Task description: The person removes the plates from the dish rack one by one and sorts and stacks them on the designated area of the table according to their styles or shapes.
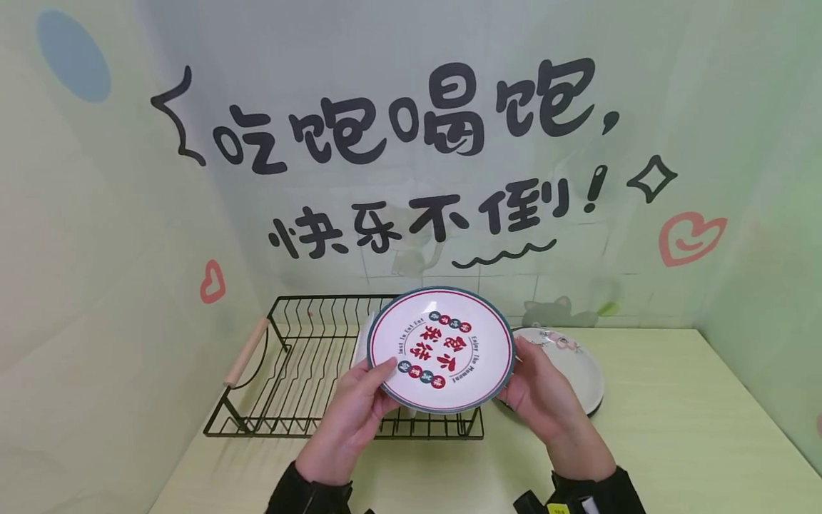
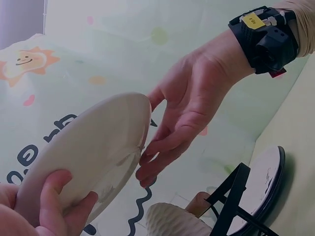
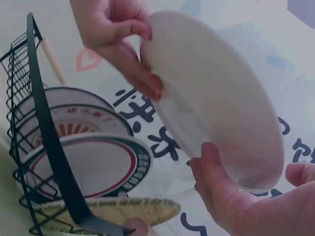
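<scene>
A round white plate (image 1: 443,350) with a blue-green rim, a thin red ring and red lettering is held up between both hands, its printed face towards the head camera. My left hand (image 1: 356,410) grips its left edge, thumb on the front rim and fingers against the underside. On the opposite edge my right hand (image 1: 546,400) holds the rim, thumb at the side and fingers behind it. The plate's plain white underside (image 3: 211,93) shows in the right wrist view, with fingertips of both hands on it. Behind the plate stands a black wire dish rack (image 1: 282,392).
Several plates (image 3: 88,167) stand upright in the rack, beside a green-edged woven-looking piece (image 3: 113,211). A floral white plate (image 1: 581,368) lies on the pale table (image 1: 674,428), over something dark. Wooden handles (image 1: 247,353) sit at the rack's ends. A printed wall covering (image 1: 411,43) surrounds the table.
</scene>
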Demonstrator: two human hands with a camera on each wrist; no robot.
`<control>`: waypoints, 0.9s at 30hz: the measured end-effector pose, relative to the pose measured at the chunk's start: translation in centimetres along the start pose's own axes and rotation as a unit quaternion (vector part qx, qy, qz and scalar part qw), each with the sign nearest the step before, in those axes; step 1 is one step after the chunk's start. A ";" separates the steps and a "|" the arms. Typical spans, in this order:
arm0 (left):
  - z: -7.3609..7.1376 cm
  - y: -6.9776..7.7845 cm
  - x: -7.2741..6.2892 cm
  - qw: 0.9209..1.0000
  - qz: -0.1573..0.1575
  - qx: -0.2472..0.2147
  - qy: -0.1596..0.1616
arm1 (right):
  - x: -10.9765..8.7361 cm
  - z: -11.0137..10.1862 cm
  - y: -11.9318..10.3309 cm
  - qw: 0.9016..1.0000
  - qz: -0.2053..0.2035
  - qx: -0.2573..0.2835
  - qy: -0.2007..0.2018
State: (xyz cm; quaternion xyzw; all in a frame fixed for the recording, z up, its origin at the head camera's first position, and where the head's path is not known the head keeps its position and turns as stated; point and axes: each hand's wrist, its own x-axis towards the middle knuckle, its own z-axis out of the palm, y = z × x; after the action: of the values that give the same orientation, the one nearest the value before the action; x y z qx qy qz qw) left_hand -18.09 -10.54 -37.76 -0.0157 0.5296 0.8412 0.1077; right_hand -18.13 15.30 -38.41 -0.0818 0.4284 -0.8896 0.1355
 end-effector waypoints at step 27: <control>-0.1 0.1 -0.4 0.998 -0.026 0.044 -0.048 | -0.7 1.2 0.2 0.992 0.026 0.087 0.091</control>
State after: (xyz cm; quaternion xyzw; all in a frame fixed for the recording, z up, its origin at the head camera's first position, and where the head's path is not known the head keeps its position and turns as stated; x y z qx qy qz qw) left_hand -17.77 -10.73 -37.63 0.0155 0.5598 0.8138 0.1556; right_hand -17.08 14.53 -37.85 0.0229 0.3624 -0.9233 0.1254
